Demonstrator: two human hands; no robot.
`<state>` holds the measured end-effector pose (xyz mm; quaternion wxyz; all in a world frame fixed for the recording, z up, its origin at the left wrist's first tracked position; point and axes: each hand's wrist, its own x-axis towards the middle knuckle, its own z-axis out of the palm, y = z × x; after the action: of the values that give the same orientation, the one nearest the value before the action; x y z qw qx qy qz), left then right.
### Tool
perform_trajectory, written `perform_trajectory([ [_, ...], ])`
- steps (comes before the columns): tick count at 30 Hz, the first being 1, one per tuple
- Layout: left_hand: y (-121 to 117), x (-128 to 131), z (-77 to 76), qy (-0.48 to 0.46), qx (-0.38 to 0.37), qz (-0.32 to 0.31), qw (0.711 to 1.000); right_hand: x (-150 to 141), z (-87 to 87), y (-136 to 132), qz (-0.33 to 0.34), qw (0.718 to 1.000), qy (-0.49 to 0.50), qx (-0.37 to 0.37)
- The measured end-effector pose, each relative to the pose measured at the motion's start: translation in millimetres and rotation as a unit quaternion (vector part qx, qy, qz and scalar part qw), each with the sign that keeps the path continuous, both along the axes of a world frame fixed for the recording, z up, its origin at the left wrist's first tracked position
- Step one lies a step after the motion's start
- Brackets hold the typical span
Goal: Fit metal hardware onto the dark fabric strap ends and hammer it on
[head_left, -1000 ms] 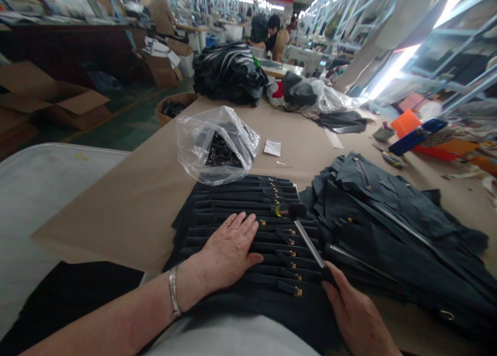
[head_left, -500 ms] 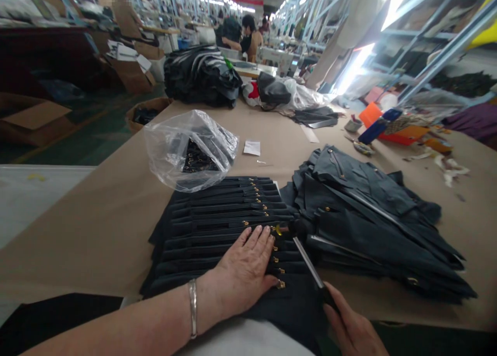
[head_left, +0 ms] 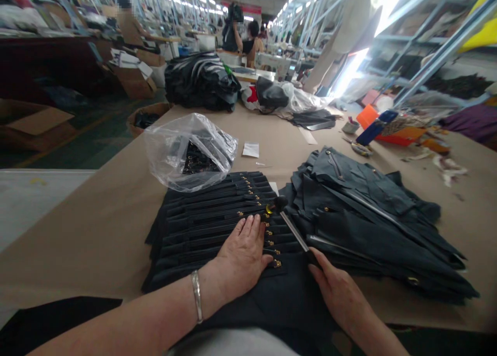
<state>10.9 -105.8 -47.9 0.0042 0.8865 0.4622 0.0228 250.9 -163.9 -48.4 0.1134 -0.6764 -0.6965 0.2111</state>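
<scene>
A: so where's the hammer (head_left: 294, 230) at?
B: right hand (head_left: 341, 288) has its handle gripped, head just beyond the left hand (head_left: 244, 250), which is flat on the dark zippered pieces (head_left: 194, 233), not clenched tbh

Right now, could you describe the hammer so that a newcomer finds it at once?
On the brown table, find the overlapping dark pieces with gold fittings. At their right side, the right hand grips the hammer by its black handle. A shiny straight shaft and black head with a yellow tip set it apart from the dark pieces.
</scene>
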Motion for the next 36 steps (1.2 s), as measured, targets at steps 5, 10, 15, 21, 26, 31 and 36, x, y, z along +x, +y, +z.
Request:
perform_trajectory([
  [5, -4, -1, -5.6, -0.010, 0.005, 0.002, 1.000, 9, 6.2, -16, 0.015, 0.993, 0.040, 0.109],
  [10, -2, -2, -9.0, -0.023, 0.014, 0.002, 1.000, 9, -5.0, -11, 0.021, 0.999, -0.027, 0.025],
  [15, -2, -3, -7.0, -0.020, 0.008, 0.003, 1.000, 11, 4.5, -19, 0.010, 0.998, 0.010, 0.064],
  [21, -1, -4, -4.3, -0.027, 0.008, 0.001, 1.000, 11, -1.8, -28, 0.031, 0.998, -0.020, 0.056],
  [26, -2, -3, -3.0, -0.031, 0.002, 0.000, 1.000, 19, 7.4, -32, 0.051, 0.994, -0.029, 0.094],
  [31, -1, -3, -2.3, -0.027, -0.003, -0.007, 1.000, 18, 5.0, -48, 0.067, 0.992, -0.009, 0.103],
  [36, -1, -4, -1.6, -0.023, -0.004, -0.011, 1.000, 20, 8.6, -50, 0.021, 1.000, 0.011, 0.010],
])
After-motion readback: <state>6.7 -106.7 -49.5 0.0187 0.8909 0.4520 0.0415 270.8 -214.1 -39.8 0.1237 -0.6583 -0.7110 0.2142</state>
